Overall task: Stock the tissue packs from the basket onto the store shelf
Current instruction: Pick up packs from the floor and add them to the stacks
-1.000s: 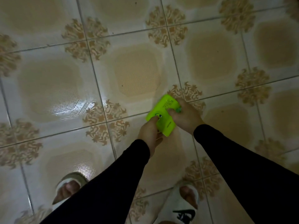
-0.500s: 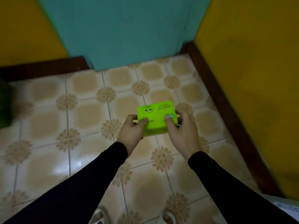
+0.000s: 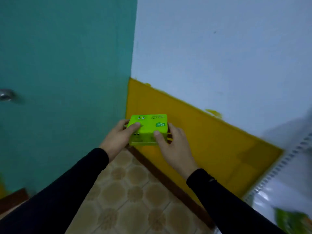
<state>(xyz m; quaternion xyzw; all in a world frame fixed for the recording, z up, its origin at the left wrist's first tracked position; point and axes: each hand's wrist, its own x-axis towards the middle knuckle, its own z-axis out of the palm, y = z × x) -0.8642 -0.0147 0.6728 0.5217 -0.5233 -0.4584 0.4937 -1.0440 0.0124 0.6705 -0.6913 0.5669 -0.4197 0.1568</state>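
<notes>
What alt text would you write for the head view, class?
Two hands, the left hand and right hand, grip a bright green tissue pack before a teal door and a yellow-and-white wall, above a patterned tile floor.

The tissue pack point(image 3: 148, 128) is a bright lime-green, boxy block with small black cartoon eyes, some printed writing and a little green-and-white label on its upper face; it is held in the air — resting on nothing — roughly level, its broad face up; a second pair of eyes marks its near side.
</notes>
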